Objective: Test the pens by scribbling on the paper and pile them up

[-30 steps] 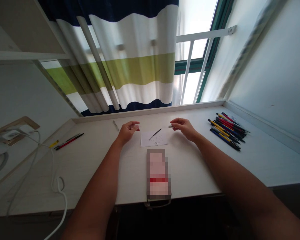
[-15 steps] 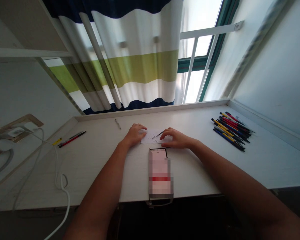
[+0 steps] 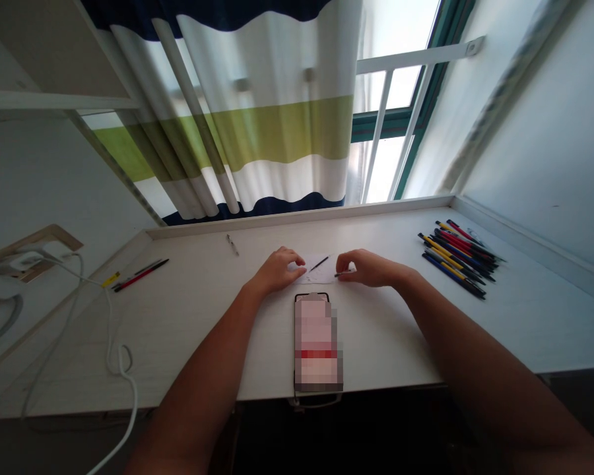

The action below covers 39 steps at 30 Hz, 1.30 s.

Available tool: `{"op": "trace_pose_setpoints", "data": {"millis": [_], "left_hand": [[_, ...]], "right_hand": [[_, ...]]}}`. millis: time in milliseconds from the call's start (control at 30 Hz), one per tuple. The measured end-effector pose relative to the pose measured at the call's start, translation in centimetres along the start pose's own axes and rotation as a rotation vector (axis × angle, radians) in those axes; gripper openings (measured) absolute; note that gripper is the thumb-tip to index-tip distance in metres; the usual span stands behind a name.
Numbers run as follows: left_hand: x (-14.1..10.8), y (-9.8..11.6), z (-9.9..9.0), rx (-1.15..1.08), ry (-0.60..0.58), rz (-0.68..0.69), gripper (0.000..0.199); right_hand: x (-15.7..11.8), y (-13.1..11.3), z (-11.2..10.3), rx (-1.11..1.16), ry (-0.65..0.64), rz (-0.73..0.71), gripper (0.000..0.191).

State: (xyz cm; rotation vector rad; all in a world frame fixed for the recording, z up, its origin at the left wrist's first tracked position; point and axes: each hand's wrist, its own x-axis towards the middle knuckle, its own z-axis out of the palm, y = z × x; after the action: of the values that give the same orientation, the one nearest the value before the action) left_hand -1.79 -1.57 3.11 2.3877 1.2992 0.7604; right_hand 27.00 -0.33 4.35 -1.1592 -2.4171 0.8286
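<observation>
A small white paper (image 3: 321,275) lies on the desk between my hands, with a thin dark pen refill (image 3: 319,264) and tiny bits on it. My left hand (image 3: 280,269) rests at the paper's left edge, its thumb and fingers apart with nothing between them. At the right edge, my right hand (image 3: 363,268) pinches a small dark thin piece (image 3: 344,272) between thumb and fingers. Nearer the front edge lies a phone (image 3: 317,343), its screen partly blurred.
Several pens (image 3: 458,257) are piled at the right of the desk (image 3: 376,343). A single pen (image 3: 232,245) lies at the back left, and more pens (image 3: 141,275) lie at the left near a white cable (image 3: 123,369). A curtain (image 3: 277,132) hangs behind.
My right hand has moved right, off the middle of the paper, and now pinches a small dark piece. My left hand has shifted right over the paper's left part. The refill shows in full.
</observation>
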Motion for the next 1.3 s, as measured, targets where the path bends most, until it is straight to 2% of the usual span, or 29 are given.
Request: {"op": "trace_pose_setpoints", "data": {"millis": [100, 167, 233, 333, 433, 567, 633, 733, 800, 900, 967, 1033, 1133, 1233, 1300], "left_hand": [[0.0, -0.2, 0.1, 0.008, -0.005, -0.012, 0.017], [0.0, -0.3, 0.1, 0.006, -0.001, -0.012, 0.019], [0.0, -0.4, 0.0, 0.003, 0.007, -0.012, 0.019], [0.0, -0.6, -0.2, -0.004, 0.026, -0.023, 0.019], [0.0, -0.9, -0.2, -0.017, 0.041, -0.038, 0.02], [0.0, -1.4, 0.0, -0.04, 0.028, -0.045, 0.019], [0.0, -1.6, 0.0, -0.052, 0.02, -0.05, 0.017], [0.0, -1.9, -0.1, -0.076, 0.038, -0.046, 0.014], [0.1, -2.3, -0.2, -0.109, 0.127, -0.048, 0.017], [0.2, -3.6, -0.2, -0.208, 0.404, -0.117, 0.03], [0.3, -4.8, -0.2, -0.351, 0.576, -0.224, 0.038], [0.4, -6.0, -0.1, -0.561, 0.685, -0.355, 0.044], [0.6, -7.5, -0.1, -0.766, 0.765, -0.454, 0.055], [0.6, -7.9, -0.1, -0.756, 0.75, -0.463, 0.066], [0.4, -7.4, -0.1, -0.678, 0.74, -0.449, 0.066]], "right_hand": [[0.1, -0.2, -0.4, -0.081, 0.146, -0.127, 0.009], [0.1, -0.6, -0.7, -0.141, 0.195, -0.218, 0.008], [0.0, -0.8, -0.9, -0.195, 0.225, -0.237, 0.012], [-0.1, -0.3, -1.3, -0.227, 0.269, -0.218, 0.013], [0.1, 1.0, -1.4, -0.13, 0.297, -0.156, 0.013], [0.4, 3.0, -0.9, -0.023, 0.213, 0.014, 0.017], [0.4, 3.6, -0.7, -0.033, 0.168, 0.048, 0.015], [0.5, 4.0, -0.5, -0.002, 0.233, 0.048, 0.023], [0.8, 4.3, -0.3, 0.085, 0.383, 0.046, 0.038], [1.5, 5.2, 0.0, 0.288, 0.61, 0.076, 0.062], [2.0, 6.0, 0.2, 0.438, 0.657, 0.124, 0.077], [2.5, 6.7, 0.5, 0.563, 0.657, 0.149, 0.087], [2.8, 7.3, 0.7, 0.661, 0.67, 0.149, 0.096], [2.7, 7.5, 0.7, 0.665, 0.679, 0.158, 0.095], [2.6, 7.3, 0.6, 0.611, 0.68, 0.161, 0.089]]}}
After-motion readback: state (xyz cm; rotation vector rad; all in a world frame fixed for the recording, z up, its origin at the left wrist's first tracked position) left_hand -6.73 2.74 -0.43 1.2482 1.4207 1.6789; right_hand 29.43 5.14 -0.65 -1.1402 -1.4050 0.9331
